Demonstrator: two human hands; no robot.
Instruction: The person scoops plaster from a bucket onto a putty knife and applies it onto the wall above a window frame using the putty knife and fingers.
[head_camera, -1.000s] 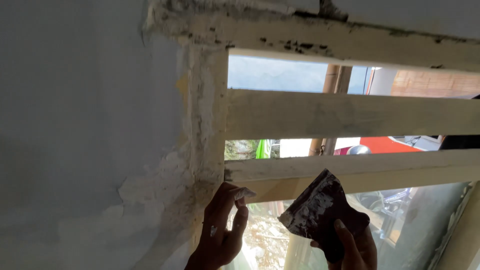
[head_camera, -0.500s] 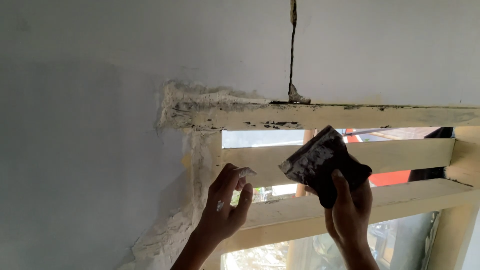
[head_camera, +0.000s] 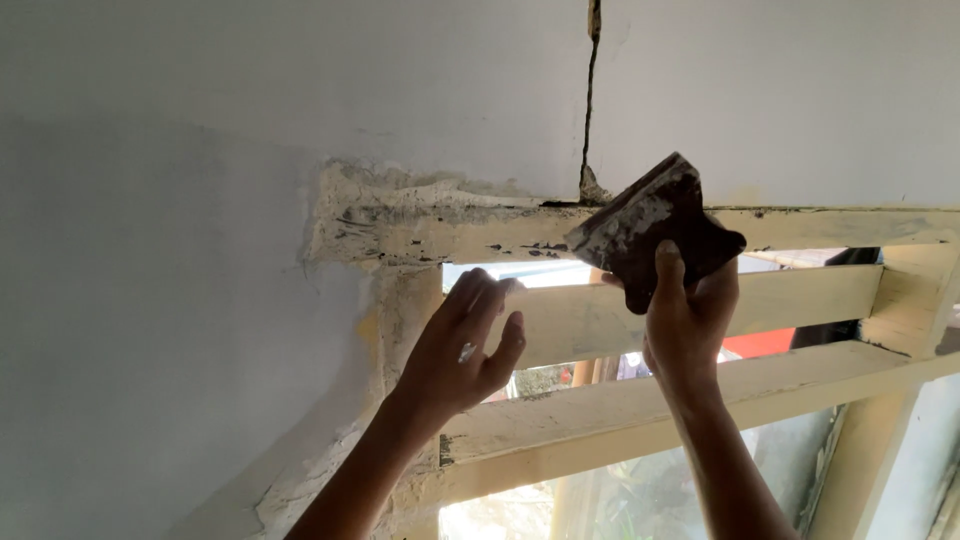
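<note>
A grey wall (head_camera: 180, 300) fills the left and top, with a dark crack (head_camera: 590, 100) running down to the top of a cream window frame (head_camera: 820, 225). Rough, chipped filler (head_camera: 380, 215) lies around the frame's upper left corner. Flat slats (head_camera: 790, 295) cross the opening below. The right hand (head_camera: 690, 325) is closed around the handle of a dark, smeared scraper (head_camera: 650, 230), thumb on its face, the blade tilted and raised against the top rail just under the crack. The left hand (head_camera: 465, 345) is half open, fingers curled, and pinches a small pale bit between thumb and fingers, in front of the frame's upright.
</note>
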